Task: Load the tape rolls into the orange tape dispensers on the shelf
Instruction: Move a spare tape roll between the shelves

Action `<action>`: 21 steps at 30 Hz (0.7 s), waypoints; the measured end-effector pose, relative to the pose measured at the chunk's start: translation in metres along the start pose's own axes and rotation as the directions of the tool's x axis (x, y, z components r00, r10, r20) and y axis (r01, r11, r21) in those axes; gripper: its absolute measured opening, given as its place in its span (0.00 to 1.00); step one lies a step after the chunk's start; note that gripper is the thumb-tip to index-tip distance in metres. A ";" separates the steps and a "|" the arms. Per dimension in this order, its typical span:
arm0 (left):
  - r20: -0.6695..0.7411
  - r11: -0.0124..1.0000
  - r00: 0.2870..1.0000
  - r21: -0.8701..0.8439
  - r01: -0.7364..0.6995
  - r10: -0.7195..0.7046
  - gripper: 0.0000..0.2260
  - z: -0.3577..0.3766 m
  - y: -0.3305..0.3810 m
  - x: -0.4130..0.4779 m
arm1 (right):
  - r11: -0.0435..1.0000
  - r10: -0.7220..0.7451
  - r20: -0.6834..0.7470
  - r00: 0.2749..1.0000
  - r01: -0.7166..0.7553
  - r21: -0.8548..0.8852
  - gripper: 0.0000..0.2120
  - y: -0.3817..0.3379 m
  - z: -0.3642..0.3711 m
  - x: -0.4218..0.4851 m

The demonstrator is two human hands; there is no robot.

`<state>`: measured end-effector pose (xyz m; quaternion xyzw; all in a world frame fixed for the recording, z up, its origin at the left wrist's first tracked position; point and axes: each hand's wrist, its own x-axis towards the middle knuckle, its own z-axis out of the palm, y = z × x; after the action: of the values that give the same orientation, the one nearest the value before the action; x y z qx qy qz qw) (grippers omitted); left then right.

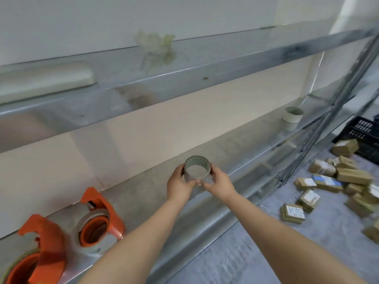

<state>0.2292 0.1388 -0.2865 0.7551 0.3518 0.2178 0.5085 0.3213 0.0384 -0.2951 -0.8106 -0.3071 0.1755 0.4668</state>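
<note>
A grey tape roll (197, 170) with a patterned inner core is held over the metal shelf (143, 193) between both hands. My left hand (178, 186) grips its left side and my right hand (219, 184) pinches its lower right edge. Two orange tape dispensers stand at the shelf's left end: one (101, 219) has a clear tape roll on its hub, the other (39, 255) sits at the bottom left corner, partly cut off. Another pale tape roll (292, 118) stands far right on the same shelf.
An upper metal shelf (184, 78) carries a white roll (45, 80) and a crumpled clear wrapper (155, 43). On the floor at right lie several small cardboard parcels (338, 181) and a black plastic crate (365, 134). A shelf upright (328, 128) slants at right.
</note>
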 end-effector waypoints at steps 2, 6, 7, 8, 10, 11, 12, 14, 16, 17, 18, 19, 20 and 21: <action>0.026 1.000 1.000 -0.013 -0.016 0.016 0.27 0.025 0.013 0.012 | 1.000 -0.007 -0.021 1.000 0.007 -0.007 0.28 0.013 -0.024 0.014; 0.063 0.998 0.998 -0.064 -0.028 0.032 0.26 0.082 0.042 0.036 | 0.999 0.005 -0.048 0.999 -0.003 0.050 0.30 0.044 -0.081 0.043; 0.067 0.997 0.997 -0.065 -0.030 0.034 0.26 0.098 0.050 0.041 | 0.999 0.011 -0.039 0.999 -0.009 0.051 0.30 0.052 -0.097 0.050; 0.067 0.998 0.997 -0.060 -0.030 0.034 0.26 0.114 0.057 0.047 | 0.999 0.016 -0.032 0.999 -0.014 0.047 0.30 0.061 -0.114 0.057; 0.072 0.998 0.997 -0.051 -0.028 0.032 0.26 0.147 0.070 0.058 | 0.999 0.026 -0.030 0.999 -0.024 0.048 0.30 0.078 -0.146 0.070; 0.081 0.998 0.996 -0.056 -0.028 0.033 0.26 0.163 0.076 0.064 | 0.998 0.031 -0.035 0.999 -0.029 0.057 0.30 0.086 -0.161 0.076; 0.091 0.997 0.995 -0.068 -0.029 0.035 0.25 0.178 0.082 0.070 | 0.998 0.034 -0.041 0.999 -0.031 0.062 0.29 0.094 -0.175 0.082; 0.109 0.995 0.994 -0.098 -0.021 0.032 0.24 0.207 0.093 0.081 | 0.998 0.033 -0.053 0.998 -0.030 0.061 0.28 0.109 -0.200 0.094; 0.121 0.992 0.992 -0.127 -0.009 0.025 0.24 0.235 0.102 0.092 | 0.997 0.041 -0.065 0.997 -0.037 0.067 0.28 0.122 -0.222 0.106; 0.127 0.990 0.992 -0.138 -0.004 0.022 0.23 0.248 0.105 0.099 | 0.996 0.046 -0.072 0.996 -0.041 0.075 0.28 0.129 -0.232 0.113; 0.132 0.989 0.991 -0.145 -0.001 0.021 0.23 0.260 0.109 0.106 | 0.996 0.048 -0.080 0.996 -0.041 0.081 0.28 0.135 -0.241 0.121; 0.138 0.990 0.990 -0.144 -0.005 0.025 0.23 0.271 0.113 0.113 | 0.996 0.047 -0.089 0.995 -0.040 0.083 0.28 0.141 -0.250 0.128; 0.143 0.991 0.989 -0.131 -0.015 0.034 0.23 0.282 0.117 0.121 | 0.996 0.048 -0.097 0.994 -0.040 0.080 0.28 0.147 -0.259 0.136; 0.148 0.993 0.988 -0.112 -0.027 0.044 0.23 0.293 0.121 0.130 | 0.996 0.052 -0.103 0.993 -0.044 0.081 0.28 0.152 -0.267 0.144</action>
<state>0.5529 0.0278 -0.2925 0.7466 0.2865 0.1882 0.5702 0.6328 -0.0970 -0.2923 -0.8069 -0.2553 0.1558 0.5093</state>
